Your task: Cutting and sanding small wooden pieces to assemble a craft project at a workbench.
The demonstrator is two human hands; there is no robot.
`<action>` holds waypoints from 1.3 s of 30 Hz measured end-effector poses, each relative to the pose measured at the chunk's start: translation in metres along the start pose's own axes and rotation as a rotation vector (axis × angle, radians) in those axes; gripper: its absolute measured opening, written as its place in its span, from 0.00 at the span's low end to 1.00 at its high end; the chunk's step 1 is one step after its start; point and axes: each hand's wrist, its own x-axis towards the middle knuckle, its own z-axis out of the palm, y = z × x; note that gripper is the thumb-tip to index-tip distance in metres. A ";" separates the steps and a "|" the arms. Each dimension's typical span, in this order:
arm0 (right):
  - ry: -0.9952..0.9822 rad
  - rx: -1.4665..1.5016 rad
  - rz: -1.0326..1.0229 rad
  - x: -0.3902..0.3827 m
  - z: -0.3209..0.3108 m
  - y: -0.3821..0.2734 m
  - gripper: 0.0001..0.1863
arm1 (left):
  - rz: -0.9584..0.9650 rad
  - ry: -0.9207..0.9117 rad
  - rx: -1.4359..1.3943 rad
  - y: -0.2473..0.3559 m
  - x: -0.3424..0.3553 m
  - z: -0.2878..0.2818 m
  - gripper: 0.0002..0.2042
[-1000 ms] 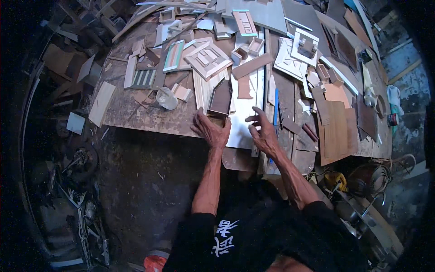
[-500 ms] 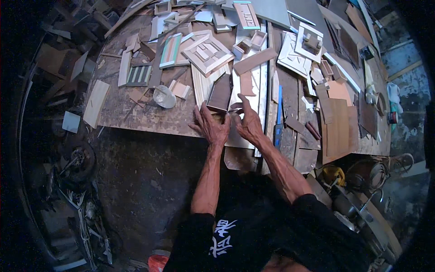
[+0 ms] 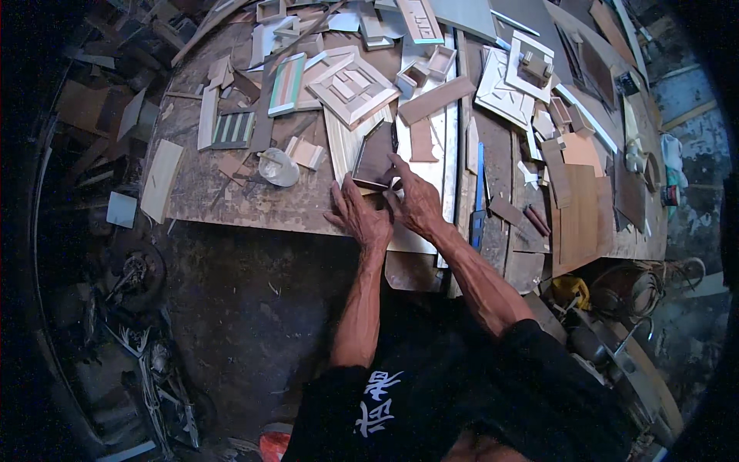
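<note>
A shallow dark brown wooden tray (image 3: 376, 156) with thin raised edges and one slanted end lies near the front edge of the workbench. My left hand (image 3: 363, 219) grips its near left corner, fingertips on the rim. From the other side my right hand (image 3: 418, 204) pinches the near right corner, with the index finger along the side edge. Both thumbs come close together at the tray's near edge, partly hidden by the hands. Under the tray lies a pale striped wooden board (image 3: 339, 142).
Left of the hands stands a white glue tub (image 3: 278, 168) beside a small wood block (image 3: 306, 152). To the right are a blue-handled tool (image 3: 478, 208) and stacked brown panels (image 3: 579, 223). Framed wooden panels (image 3: 352, 86) and small open boxes (image 3: 441, 61) crowd the far side.
My right hand has shifted slightly left and closed in on the tray's right side, its index finger now against the edge. My left hand stays at the near left corner.
</note>
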 end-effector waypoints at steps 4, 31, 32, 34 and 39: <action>0.001 -0.039 0.012 0.000 0.002 0.001 0.40 | -0.023 0.027 -0.011 0.004 -0.001 0.001 0.42; 0.118 0.434 0.296 0.006 -0.004 0.024 0.23 | 0.198 -0.039 -0.034 -0.003 0.003 -0.002 0.24; 0.089 0.369 0.312 0.007 -0.004 0.025 0.23 | 0.200 -0.044 -0.035 -0.003 0.003 -0.002 0.24; 0.097 0.356 0.314 0.010 -0.002 0.028 0.23 | 0.220 -0.046 -0.008 -0.002 0.003 -0.002 0.22; 0.067 0.422 0.414 0.021 -0.005 0.027 0.25 | 0.177 -0.049 -0.004 0.002 0.005 0.002 0.21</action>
